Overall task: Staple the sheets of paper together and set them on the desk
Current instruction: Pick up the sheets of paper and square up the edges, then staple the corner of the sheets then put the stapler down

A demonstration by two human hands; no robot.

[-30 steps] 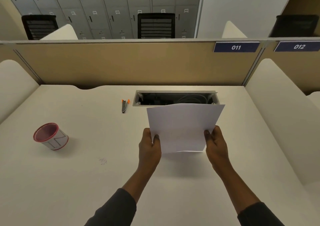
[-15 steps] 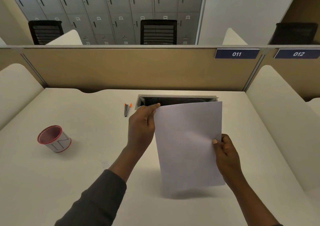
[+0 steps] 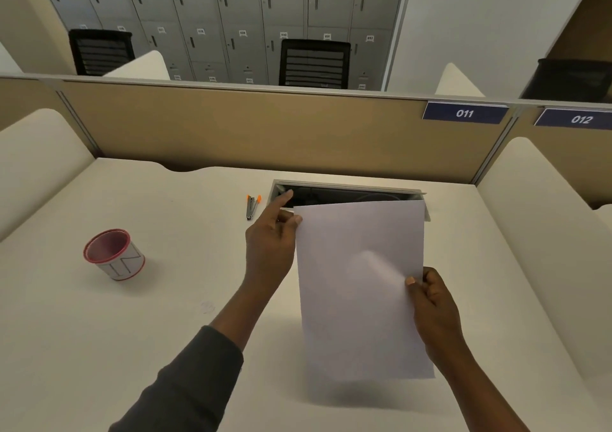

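1. Sheets (image 3: 361, 282) hang above the surface (image 3: 165, 315), between my two grips. A shadow lies under their near edge, so I judge that they do not rest on it.
2. Right grip (image 3: 430, 299) pinches the right long edge, thumb on the front and the other fingers behind. I think this grip carries the paper, so that the far left corner is free for the staple.
3. Left grip (image 3: 273, 243) is at that far left corner. The thumb touches it, the index finger is stretched out and the other fingers are bent. I cannot tell if it really pinches the paper.
4. Stapler (image 3: 252, 206) lies on the surface just beyond the left grip, slightly to its left and apart from it. The stretched finger points nearly that way, so I judge that reaching for it is the step in hand.
5. Long axis of the sheets runs away from me, from beside the right grip toward the open cable tray (image 3: 347, 193). The short far edge covers part of the tray, and the flat face looks up at the camera.
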